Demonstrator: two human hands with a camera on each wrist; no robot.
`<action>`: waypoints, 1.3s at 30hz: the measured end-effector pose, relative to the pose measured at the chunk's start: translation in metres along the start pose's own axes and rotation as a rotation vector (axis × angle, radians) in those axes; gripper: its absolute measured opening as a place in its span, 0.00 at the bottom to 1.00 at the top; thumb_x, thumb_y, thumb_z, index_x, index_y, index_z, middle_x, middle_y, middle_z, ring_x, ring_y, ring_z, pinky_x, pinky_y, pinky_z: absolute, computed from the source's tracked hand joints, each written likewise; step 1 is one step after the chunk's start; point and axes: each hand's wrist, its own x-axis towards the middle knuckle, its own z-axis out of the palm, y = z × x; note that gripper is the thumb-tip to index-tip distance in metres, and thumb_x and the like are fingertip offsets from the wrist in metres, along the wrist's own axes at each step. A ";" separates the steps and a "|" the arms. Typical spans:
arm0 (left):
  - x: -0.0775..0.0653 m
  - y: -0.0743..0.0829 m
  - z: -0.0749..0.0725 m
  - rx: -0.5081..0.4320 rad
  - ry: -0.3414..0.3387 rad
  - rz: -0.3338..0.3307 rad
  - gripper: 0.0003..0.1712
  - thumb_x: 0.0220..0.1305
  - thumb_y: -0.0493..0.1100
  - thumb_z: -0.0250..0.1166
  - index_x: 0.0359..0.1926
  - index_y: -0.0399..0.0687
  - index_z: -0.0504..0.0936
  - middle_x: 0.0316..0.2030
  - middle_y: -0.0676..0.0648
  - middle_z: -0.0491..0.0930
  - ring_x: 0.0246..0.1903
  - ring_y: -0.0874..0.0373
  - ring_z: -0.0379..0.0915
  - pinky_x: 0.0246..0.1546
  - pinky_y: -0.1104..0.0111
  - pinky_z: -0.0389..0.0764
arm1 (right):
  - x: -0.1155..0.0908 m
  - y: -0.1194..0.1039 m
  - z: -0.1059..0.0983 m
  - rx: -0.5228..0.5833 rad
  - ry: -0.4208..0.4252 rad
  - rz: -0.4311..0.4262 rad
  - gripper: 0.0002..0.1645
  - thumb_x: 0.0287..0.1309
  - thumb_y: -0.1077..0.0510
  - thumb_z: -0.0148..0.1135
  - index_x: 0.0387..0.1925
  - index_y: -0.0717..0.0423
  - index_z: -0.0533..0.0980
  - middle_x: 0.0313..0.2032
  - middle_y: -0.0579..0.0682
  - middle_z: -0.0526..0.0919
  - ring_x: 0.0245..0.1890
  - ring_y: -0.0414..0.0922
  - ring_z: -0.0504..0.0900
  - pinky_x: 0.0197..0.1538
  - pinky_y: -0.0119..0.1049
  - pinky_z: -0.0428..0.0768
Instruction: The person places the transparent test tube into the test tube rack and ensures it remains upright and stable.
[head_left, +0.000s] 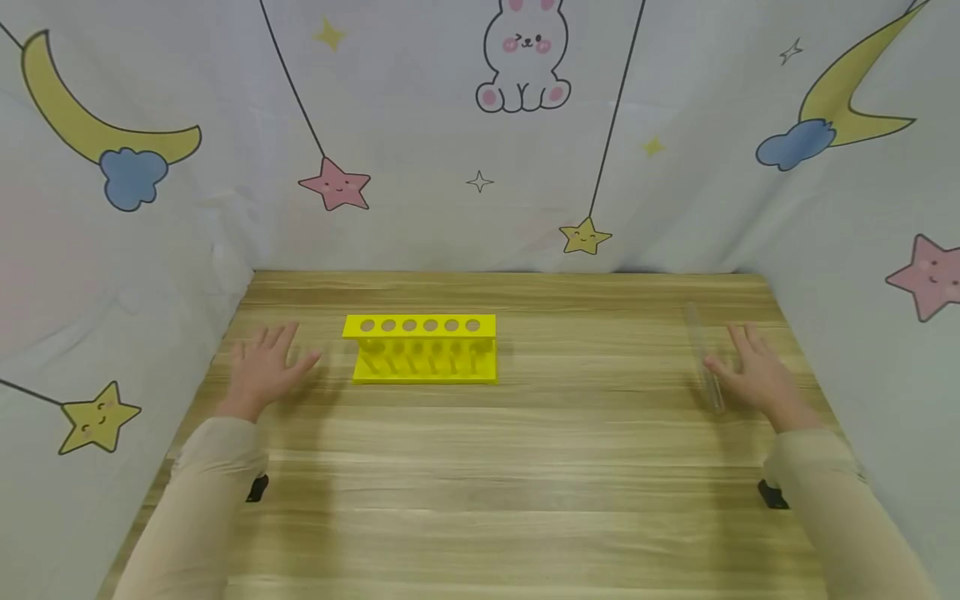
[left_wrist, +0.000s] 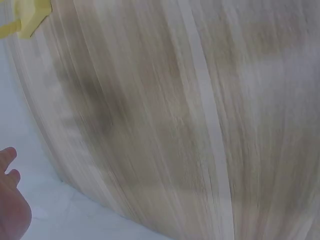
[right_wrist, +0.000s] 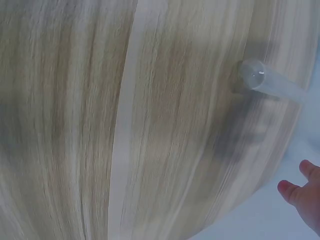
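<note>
A yellow test tube rack (head_left: 420, 334) with a row of several round holes stands left of the middle of the table; no tube is seen in it. My left hand (head_left: 262, 371) is spread to the left of the rack, apart from it and holding nothing. On the right lies a clear test tube (head_left: 701, 346), pointing away from me. My right hand (head_left: 763, 379) is beside it, fingers extended; the thumb overlaps the tube in the head view. In the right wrist view the tube (right_wrist: 280, 84) and the hand (right_wrist: 307, 197) appear apart.
The wooden table (head_left: 525, 467) has a white cloth (head_left: 450, 233) printed with moons, stars and a rabbit behind it and along both sides. A corner of the rack (left_wrist: 35, 17) shows in the left wrist view.
</note>
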 end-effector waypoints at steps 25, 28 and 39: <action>0.017 0.026 0.012 -0.295 0.077 -0.046 0.43 0.62 0.65 0.40 0.65 0.36 0.50 0.61 0.29 0.55 0.59 0.32 0.49 0.56 0.40 0.47 | 0.011 -0.007 0.001 0.163 0.133 0.042 0.43 0.61 0.45 0.46 0.62 0.72 0.46 0.61 0.74 0.49 0.59 0.70 0.49 0.58 0.62 0.50; 0.020 0.028 0.014 -0.327 0.080 -0.056 0.42 0.62 0.65 0.40 0.65 0.37 0.50 0.61 0.30 0.56 0.59 0.33 0.50 0.56 0.41 0.48 | 0.012 -0.008 0.000 0.164 0.138 0.061 0.42 0.61 0.45 0.46 0.62 0.72 0.47 0.60 0.74 0.50 0.59 0.70 0.50 0.57 0.62 0.51; 0.022 0.037 0.017 -0.447 0.054 -0.084 0.40 0.64 0.61 0.42 0.66 0.40 0.46 0.62 0.30 0.55 0.60 0.33 0.48 0.57 0.41 0.48 | 0.013 -0.011 0.001 0.170 0.128 0.067 0.38 0.61 0.47 0.46 0.60 0.73 0.51 0.57 0.76 0.56 0.52 0.69 0.59 0.52 0.62 0.59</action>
